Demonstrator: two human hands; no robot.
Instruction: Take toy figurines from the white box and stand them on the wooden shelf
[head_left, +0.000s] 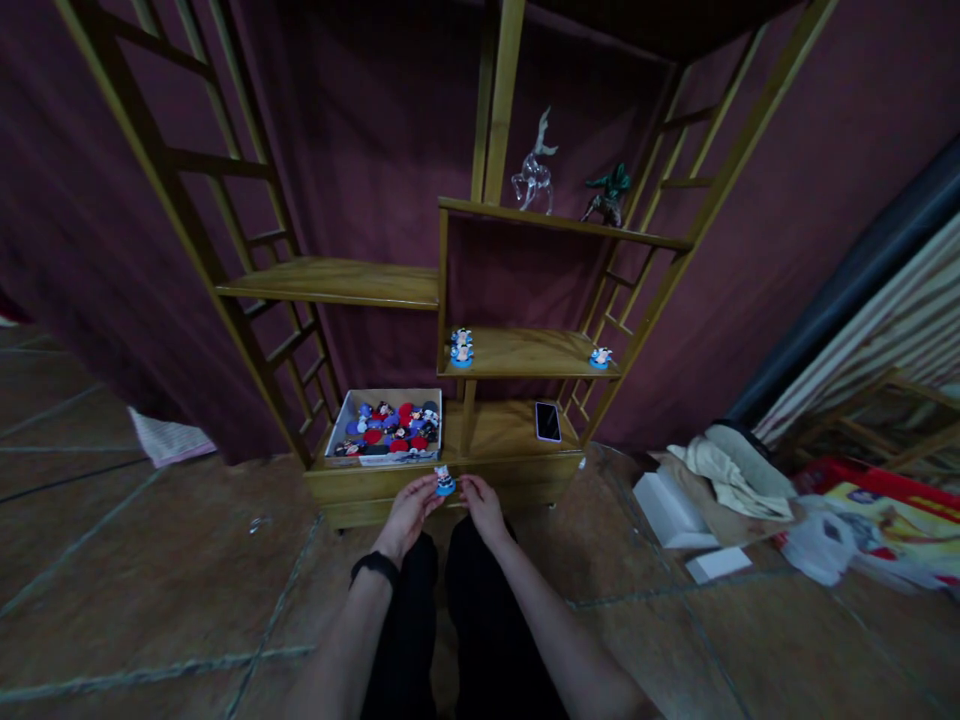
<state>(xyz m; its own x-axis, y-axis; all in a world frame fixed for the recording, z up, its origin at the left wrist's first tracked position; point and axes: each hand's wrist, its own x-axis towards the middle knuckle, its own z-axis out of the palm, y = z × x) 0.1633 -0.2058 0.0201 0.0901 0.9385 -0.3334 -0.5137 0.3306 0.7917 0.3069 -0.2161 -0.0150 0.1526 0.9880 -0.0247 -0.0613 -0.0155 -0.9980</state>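
A small figurine on a blue base [444,481] sits at the fingertips of my left hand [411,512], which pinches it just in front of the wooden shelf unit's bottom edge [390,487]. My right hand [481,505] is right beside it, fingers curled, its tips close to the figurine; whether it touches is unclear. Behind them a white box [339,420] holds several red, blue and black figurines. Two more blue-based figurines [461,348] stand on the middle shelf at the left, and another one [600,357] at the right.
A phone [547,421] lies on the bottom shelf. A clear glass figure [534,170] and a dark green figure [609,195] stand on the top shelf. White boxes [667,508], cloth [724,475] and colourful packaging [892,520] lie on the tiled floor at right. My knees are below my hands.
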